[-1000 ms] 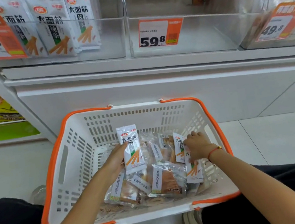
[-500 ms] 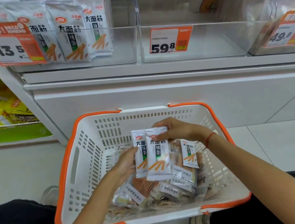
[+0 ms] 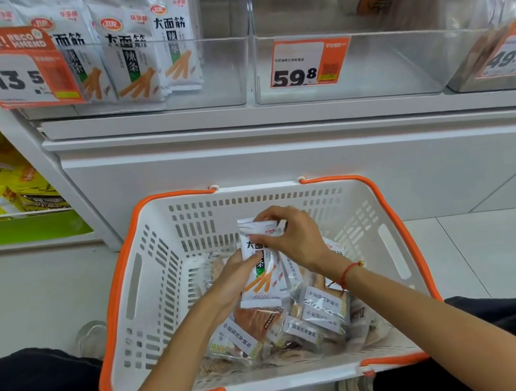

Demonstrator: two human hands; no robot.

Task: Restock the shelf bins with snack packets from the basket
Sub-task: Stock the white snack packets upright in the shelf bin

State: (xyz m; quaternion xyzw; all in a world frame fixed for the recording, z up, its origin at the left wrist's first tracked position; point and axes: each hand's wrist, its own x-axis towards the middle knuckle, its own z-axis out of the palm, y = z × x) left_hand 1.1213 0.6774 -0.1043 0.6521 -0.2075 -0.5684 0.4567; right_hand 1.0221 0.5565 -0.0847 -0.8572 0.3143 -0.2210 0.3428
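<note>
Both hands hold white snack packets above the basket.

The white snack packets [image 3: 261, 262] stand upright over the middle of the white and orange basket [image 3: 119, 281]. The left hand [image 3: 233, 280] grips them from the left side, fingers curled behind. The right hand [image 3: 292, 240] pinches their top edge from above. Under the hands, clear packets [image 3: 322, 310] lie on the basket floor. On the shelf above, the left bin [image 3: 219, 68] holds the same white packets, well apart from the hands.
</note>
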